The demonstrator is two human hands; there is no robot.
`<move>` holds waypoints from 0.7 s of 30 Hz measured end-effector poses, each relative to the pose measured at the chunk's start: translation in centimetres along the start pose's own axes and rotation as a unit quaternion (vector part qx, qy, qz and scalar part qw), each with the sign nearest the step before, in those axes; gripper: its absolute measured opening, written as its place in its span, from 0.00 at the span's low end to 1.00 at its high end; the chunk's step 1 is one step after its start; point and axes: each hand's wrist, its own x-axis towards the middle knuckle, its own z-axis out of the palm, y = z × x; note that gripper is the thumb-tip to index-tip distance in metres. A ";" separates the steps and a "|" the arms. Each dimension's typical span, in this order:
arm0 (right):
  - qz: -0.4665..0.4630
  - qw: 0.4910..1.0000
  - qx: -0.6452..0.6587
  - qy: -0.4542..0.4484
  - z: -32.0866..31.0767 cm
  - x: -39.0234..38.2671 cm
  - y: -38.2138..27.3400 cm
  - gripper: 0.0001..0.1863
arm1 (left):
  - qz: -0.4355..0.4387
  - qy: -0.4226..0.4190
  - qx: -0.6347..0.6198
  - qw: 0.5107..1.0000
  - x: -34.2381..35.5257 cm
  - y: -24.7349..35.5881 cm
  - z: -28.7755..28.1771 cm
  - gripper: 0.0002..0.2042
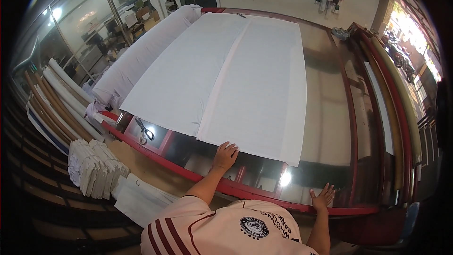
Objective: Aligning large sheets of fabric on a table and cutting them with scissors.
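Observation:
White fabric (264, 75) lies spread over a large glass-topped table, with a long seam or overlapping edge running from front to back. My left hand (225, 155) rests at the front edge of this fabric, its fingers laid out over the border. Farther right, my right hand (322, 196) is flat on the bare glass (330, 170) near the table's front rim, fingers spread and apart from the fabric. Neither hand holds anything. A pair of scissors (146, 130) with dark handles lies on the glass to the left, beside a small tape roll (143, 140).
A thick roll of white fabric (146, 52) runs along the table's left side. Stacked folded bundles (96, 167) and leaning rolls (56, 99) stand at the left. Long tubes (394, 99) line the right side. The red table frame (226, 189) borders the front.

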 end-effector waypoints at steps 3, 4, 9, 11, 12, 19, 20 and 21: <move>-0.001 1.000 -0.003 0.002 0.0 0.0 0.0 0.60 | 0.002 0.001 0.001 1.000 0.1 0.0 0.0 0.10; -0.004 1.000 -0.008 0.001 0.0 0.0 0.0 0.60 | -0.002 -0.003 0.001 1.000 0.1 0.0 0.0 0.10; -0.003 1.000 0.000 -0.002 -0.3 -0.2 -0.2 0.61 | 0.003 0.004 0.000 1.000 0.0 0.0 0.0 0.10; -0.003 1.000 -0.003 -0.007 -0.4 -0.2 -0.2 0.61 | 0.004 0.008 -0.003 1.000 0.0 0.0 0.0 0.10; -0.004 1.000 0.005 -0.006 -0.4 -0.2 -0.2 0.61 | 0.006 0.008 -0.004 1.000 0.0 -0.1 0.0 0.10; -0.006 1.000 -0.005 -0.001 0.0 0.0 0.0 0.61 | 0.000 0.000 0.002 1.000 0.0 -0.1 0.0 0.10; -0.006 1.000 -0.004 -0.002 0.0 0.0 0.1 0.61 | 0.003 0.005 0.000 1.000 0.0 0.0 0.0 0.10; -0.004 1.000 0.002 -0.002 0.1 0.1 0.1 0.61 | 0.003 0.005 0.000 1.000 0.0 0.0 0.0 0.10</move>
